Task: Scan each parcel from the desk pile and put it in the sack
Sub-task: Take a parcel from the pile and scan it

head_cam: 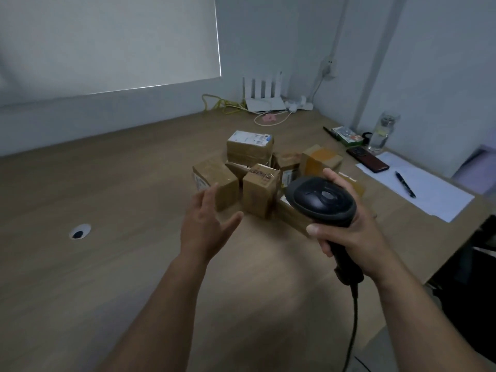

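Observation:
A pile of several brown taped cardboard parcels (pixel 260 170) sits on the wooden desk (pixel 107 197). The topmost one (pixel 250 146) carries a white label. My right hand (pixel 346 226) grips a black corded barcode scanner (pixel 322 200), its head turned toward the pile. My left hand (pixel 206 224) hovers with fingers spread just in front of the nearest left parcel (pixel 217 181), holding nothing. No sack is in view.
To the right lie white paper sheets (pixel 418 189) with a pen (pixel 405 185), a dark phone (pixel 368 161), a water bottle (pixel 381 132) and a small box (pixel 347 136). A white router (pixel 264 99) with cables stands at the back wall. A cable hole (pixel 79 232) is at left.

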Available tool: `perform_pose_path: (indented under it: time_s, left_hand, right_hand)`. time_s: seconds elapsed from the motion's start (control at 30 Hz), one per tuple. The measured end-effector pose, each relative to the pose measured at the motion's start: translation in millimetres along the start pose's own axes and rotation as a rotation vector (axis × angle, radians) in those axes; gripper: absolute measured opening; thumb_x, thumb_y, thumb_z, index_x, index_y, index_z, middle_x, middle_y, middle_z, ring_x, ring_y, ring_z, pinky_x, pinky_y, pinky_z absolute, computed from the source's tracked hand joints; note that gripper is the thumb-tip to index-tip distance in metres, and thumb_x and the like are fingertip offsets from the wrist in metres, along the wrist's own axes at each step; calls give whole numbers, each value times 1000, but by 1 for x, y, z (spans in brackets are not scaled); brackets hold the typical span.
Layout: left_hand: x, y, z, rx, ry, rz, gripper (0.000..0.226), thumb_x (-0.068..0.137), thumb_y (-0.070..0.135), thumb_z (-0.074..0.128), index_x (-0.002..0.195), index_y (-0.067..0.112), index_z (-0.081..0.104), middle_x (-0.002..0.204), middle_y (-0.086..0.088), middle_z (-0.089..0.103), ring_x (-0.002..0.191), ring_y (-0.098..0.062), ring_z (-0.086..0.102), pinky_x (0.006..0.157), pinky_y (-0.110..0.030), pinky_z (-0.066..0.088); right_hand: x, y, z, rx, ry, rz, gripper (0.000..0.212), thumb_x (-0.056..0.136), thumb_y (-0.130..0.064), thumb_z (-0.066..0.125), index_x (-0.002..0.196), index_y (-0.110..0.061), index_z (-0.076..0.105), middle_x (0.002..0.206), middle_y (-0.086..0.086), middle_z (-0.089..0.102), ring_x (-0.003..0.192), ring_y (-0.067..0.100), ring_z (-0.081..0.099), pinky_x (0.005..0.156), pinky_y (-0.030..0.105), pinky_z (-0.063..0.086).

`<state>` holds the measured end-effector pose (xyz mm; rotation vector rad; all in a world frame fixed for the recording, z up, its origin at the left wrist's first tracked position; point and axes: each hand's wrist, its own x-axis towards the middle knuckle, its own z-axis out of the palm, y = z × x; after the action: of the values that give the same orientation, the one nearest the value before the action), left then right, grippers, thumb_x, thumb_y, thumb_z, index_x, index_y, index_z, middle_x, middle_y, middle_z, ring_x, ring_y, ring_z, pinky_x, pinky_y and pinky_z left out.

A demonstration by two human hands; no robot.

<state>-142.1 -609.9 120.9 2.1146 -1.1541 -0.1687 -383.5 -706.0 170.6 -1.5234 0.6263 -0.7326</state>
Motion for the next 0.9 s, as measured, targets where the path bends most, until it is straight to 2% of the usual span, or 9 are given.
perform_pose_path:
  time_s: [0.13,0.27,0.37,0.5,0.57,0.67,0.8,0.9]
  left_hand:
    - [14,11,25,-27,-18,9,78,82,45,71,148,24,34,147,-6,37,132,-25,40,102,-41,41]
    - [10,20,51,9,-79,2,80,84,48,68,150,23,30,149,-4,33,134,-21,35,104,-34,38]
    - [8,31,69,54,-119,-23,81,86,51,65,152,26,26,152,-2,29,136,-19,32,104,-33,38]
    - [12,59,100,76,-120,-77,81,85,52,65,152,28,26,151,-1,29,136,-18,33,103,-32,39]
    - [17,76,120,97,-133,-97,81,85,53,65,152,28,26,151,-1,30,136,-17,33,103,-31,37]
    - [29,101,154,132,-160,-140,83,84,54,66,152,28,25,152,0,28,137,-18,32,108,-34,37]
    - [45,124,203,257,-224,-160,84,84,60,62,152,32,22,158,1,20,142,-21,24,113,-39,32]
    - [52,128,234,386,-321,-159,82,86,58,60,153,35,17,162,0,12,147,-24,13,119,-42,21]
  right_hand:
    - [20,11,-28,19,59,-3,94,60,-3,77,136,-45,44,104,14,64,46,27,49,42,32,44]
    - [38,18,-53,31,33,-10,90,60,-2,75,129,-52,47,93,10,65,44,26,49,43,32,44]
    - [52,21,-75,30,25,-9,91,61,-1,74,133,-47,42,88,7,68,46,30,49,44,37,44]
    - [67,28,-113,4,-39,9,97,60,-5,75,142,-39,36,85,4,69,47,30,50,45,36,46]
    - [76,32,-136,12,-51,25,98,59,-11,83,141,-41,39,90,1,68,52,28,53,50,35,48]
    - [92,38,-171,-29,-72,12,103,52,-23,93,139,-45,43,110,5,63,69,12,60,63,28,50]
    - [109,49,-209,23,-117,56,96,55,-8,81,138,-40,43,111,7,62,53,19,58,44,33,49]
    - [120,60,-231,15,-173,37,95,56,-9,83,138,-38,43,118,5,62,60,15,62,47,31,51]
